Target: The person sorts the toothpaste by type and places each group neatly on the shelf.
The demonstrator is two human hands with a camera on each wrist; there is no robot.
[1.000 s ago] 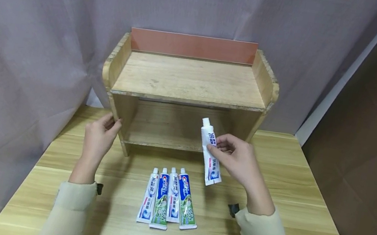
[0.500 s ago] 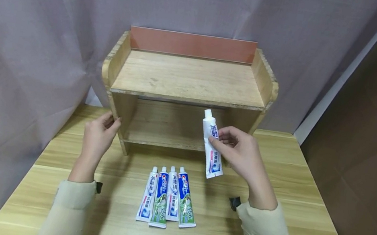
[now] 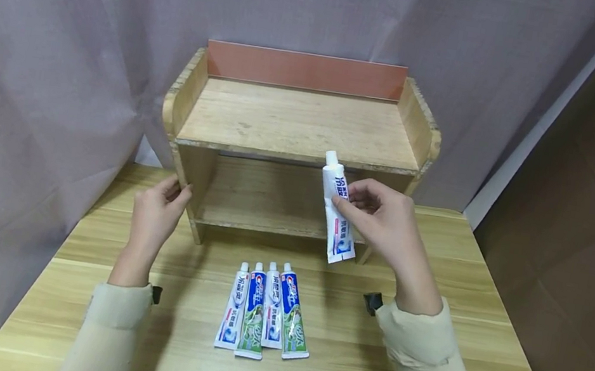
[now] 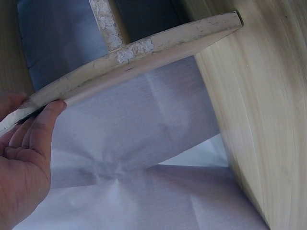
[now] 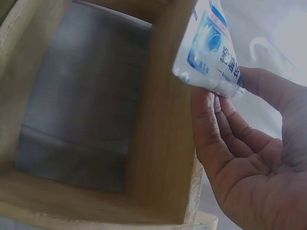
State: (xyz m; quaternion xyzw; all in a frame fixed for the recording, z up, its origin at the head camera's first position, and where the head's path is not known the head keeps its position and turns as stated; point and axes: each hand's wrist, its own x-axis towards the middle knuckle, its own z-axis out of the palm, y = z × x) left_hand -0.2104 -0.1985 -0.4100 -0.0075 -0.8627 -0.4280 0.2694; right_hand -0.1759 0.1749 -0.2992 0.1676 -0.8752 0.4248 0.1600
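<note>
My right hand (image 3: 385, 218) pinches a white toothpaste tube (image 3: 337, 217) between thumb and fingers, cap up and slightly tilted, in front of the wooden shelf (image 3: 301, 125). In the right wrist view the tube's flat end (image 5: 206, 52) shows near the fingertips. My left hand (image 3: 157, 216) grips the front edge of the shelf's left side panel (image 4: 129, 55), thumb on one side and fingers on the other. On the table between my arms lie two white toothpaste tubes (image 3: 234, 307) and two blue-green toothpaste tubes (image 3: 255, 314), side by side, caps away from me.
The two-tier shelf stands at the back of the wooden table (image 3: 96, 335), with a reddish back strip (image 3: 305, 71) along its top. A grey curtain (image 3: 64, 48) hangs behind it. A brown surface (image 3: 591, 191) rises at the right.
My right hand has risen with the toothpaste tube, whose cap now overlaps the upper board's front edge. The left hand keeps its hold on the shelf, and the tubes on the table lie unmoved.
</note>
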